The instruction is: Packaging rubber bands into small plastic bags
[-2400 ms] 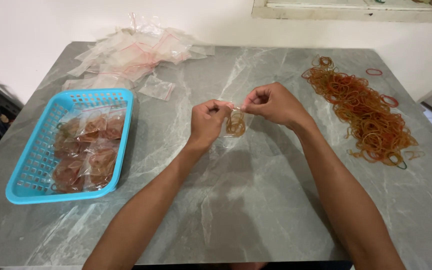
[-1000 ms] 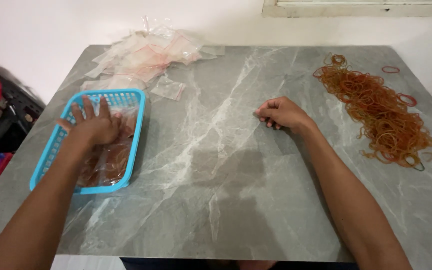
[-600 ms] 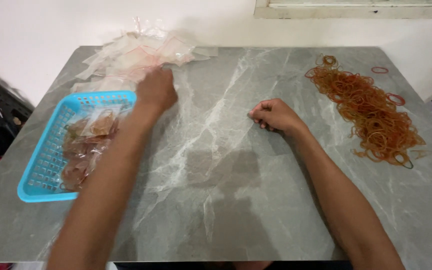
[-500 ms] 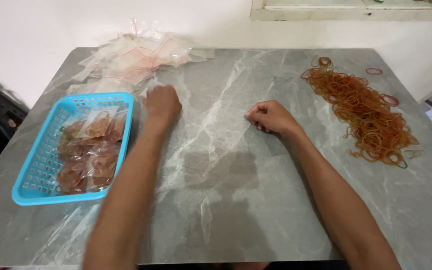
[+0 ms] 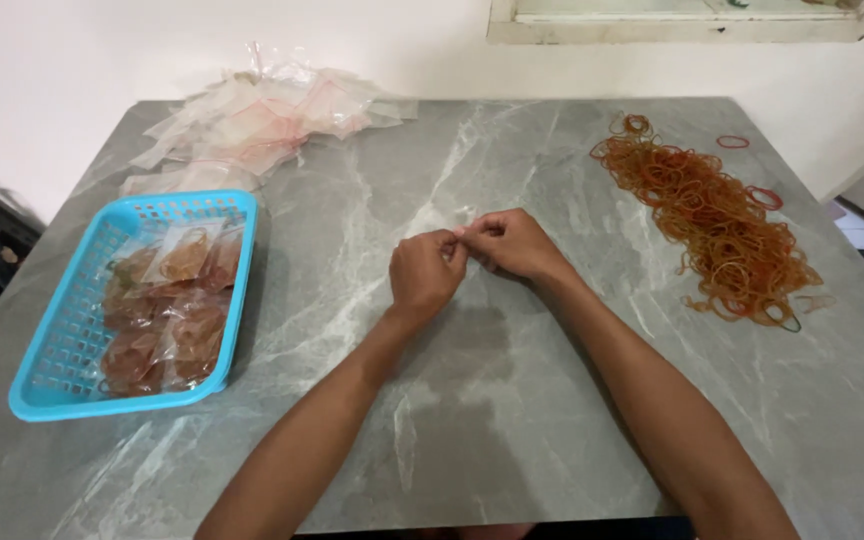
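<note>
My left hand (image 5: 424, 272) and my right hand (image 5: 512, 243) meet at the middle of the grey marble table (image 5: 472, 420). Between their fingertips they pinch a small clear plastic bag (image 5: 464, 222), mostly hidden by the fingers; it looks empty. A big heap of orange and red rubber bands (image 5: 717, 215) lies to the right of my right hand. A blue plastic basket (image 5: 47, 345) at the left holds several small clear bags filled with rubber bands (image 5: 167, 305).
A loose pile of empty clear zip bags (image 5: 252, 120) with red strips lies at the back left of the table. A single red rubber band (image 5: 733, 142) lies apart at the back right. A white wall runs behind the table.
My left hand dropped a filled bag in the basket, reached to the empty-bag pile, then came back to the table's middle with a clear bag. My right hand now pinches it too.
</note>
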